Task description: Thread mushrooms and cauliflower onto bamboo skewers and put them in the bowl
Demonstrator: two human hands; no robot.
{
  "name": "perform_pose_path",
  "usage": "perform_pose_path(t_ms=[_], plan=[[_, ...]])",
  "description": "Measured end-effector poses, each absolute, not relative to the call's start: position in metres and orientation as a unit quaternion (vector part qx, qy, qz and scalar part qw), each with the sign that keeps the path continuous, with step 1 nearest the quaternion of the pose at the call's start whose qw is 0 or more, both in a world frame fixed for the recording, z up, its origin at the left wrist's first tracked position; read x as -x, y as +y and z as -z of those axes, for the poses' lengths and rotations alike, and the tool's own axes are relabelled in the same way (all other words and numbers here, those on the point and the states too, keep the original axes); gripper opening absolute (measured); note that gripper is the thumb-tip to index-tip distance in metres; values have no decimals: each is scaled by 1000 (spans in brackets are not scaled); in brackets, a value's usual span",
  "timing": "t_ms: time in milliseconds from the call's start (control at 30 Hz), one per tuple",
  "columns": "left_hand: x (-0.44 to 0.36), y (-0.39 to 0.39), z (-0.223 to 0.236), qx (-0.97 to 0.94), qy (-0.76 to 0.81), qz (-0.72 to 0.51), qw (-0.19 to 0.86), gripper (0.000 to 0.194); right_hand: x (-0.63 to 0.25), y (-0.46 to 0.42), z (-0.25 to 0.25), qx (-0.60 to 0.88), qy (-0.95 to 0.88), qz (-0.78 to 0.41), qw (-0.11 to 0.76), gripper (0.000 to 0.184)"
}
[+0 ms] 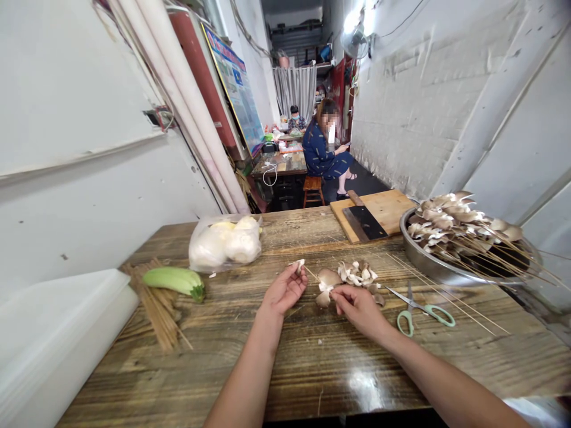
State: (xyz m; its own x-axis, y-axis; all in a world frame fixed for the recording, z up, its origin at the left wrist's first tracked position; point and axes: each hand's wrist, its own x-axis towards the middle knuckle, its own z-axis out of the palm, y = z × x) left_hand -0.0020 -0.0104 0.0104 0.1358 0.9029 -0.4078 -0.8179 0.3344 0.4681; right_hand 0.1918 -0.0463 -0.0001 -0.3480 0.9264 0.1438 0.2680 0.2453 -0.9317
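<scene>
One mushroom in the narrow right grip, pale piece in left grip.

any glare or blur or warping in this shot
Head view: glare whitens the wooden table near its front edge; the bright light up high is blown out; the white container at left looks stretched and soft; the scissors look fairly clear.

Worn on the person's head, the one camera looks forward and down from close above the near edge of the table, with the left hand and right hand around mid-view and a grey curtain far beyond.
</scene>
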Motion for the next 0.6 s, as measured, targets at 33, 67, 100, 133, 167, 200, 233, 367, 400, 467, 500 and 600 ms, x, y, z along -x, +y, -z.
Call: perform_pose_path(t_ms=[33,67,100,133,167,200,233,367,400,467,500,600], plan=[[2,-11,-11,-62,322,-571,753,9,-192,-46,0,431,-694,-439,375,29],[2,-11,-12,-60,322,-570,754,9,-192,-46,0,431,-693,-441,374,29],[1,-11,-12,-59,323,-569,754,9,-192,-46,0,433,-691,-442,374,30],[1,-11,-12,-60,324,-568,754,9,-192,-46,0,434,-690,-442,374,30],[1,-11,-12,-63,326,-568,753,9,-192,-46,0,435,-689,-442,375,30],[1,-11,-12,-66,328,-568,752,8,-192,-46,0,436,-688,-441,376,30],[0,-11,-12,-70,330,-568,751,8,-192,-46,0,437,-687,-440,379,30],[-2,-13,-12,-89,329,-569,749,6,-192,-46,0,438,-685,-436,387,30],[-3,-13,-12,-93,329,-568,749,5,-191,-46,1,438,-686,-433,388,29],[-3,-14,-11,-105,334,-567,746,5,-191,-47,2,439,-690,-423,390,29],[-3,-14,-10,-113,337,-565,744,4,-191,-47,2,440,-692,-418,390,29],[-3,-14,-7,-141,351,-554,741,5,-191,-49,1,442,-698,-406,391,30]])
